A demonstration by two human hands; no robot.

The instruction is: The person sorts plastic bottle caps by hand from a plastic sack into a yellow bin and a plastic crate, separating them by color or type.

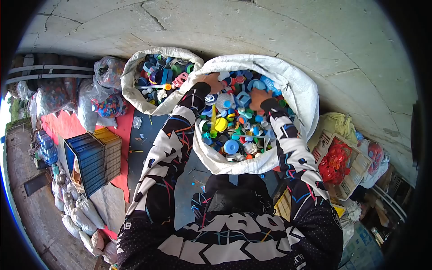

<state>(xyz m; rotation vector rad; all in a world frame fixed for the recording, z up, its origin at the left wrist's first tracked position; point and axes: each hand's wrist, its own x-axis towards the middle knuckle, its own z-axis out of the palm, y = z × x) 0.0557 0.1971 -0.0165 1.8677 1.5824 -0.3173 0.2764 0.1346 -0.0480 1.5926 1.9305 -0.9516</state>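
A large white woven sack stands in front of me with its mouth wide open, full of mixed plastic caps and lids. My left hand is at the sack's far left side, over the caps near the rim. Deeper in the middle, my right hand reaches among the caps, close beside a light blue plastic piece. A bright blue lid with lettering lies just beyond it. The fingers of both hands are blurred or partly hidden, so I cannot tell what they hold.
A smaller white sack of caps adjoins the large one on the left. Farther left stand a blue and yellow crate and clear bags of caps. At right, a beige crate holds red plastic pieces. A concrete wall rises behind.
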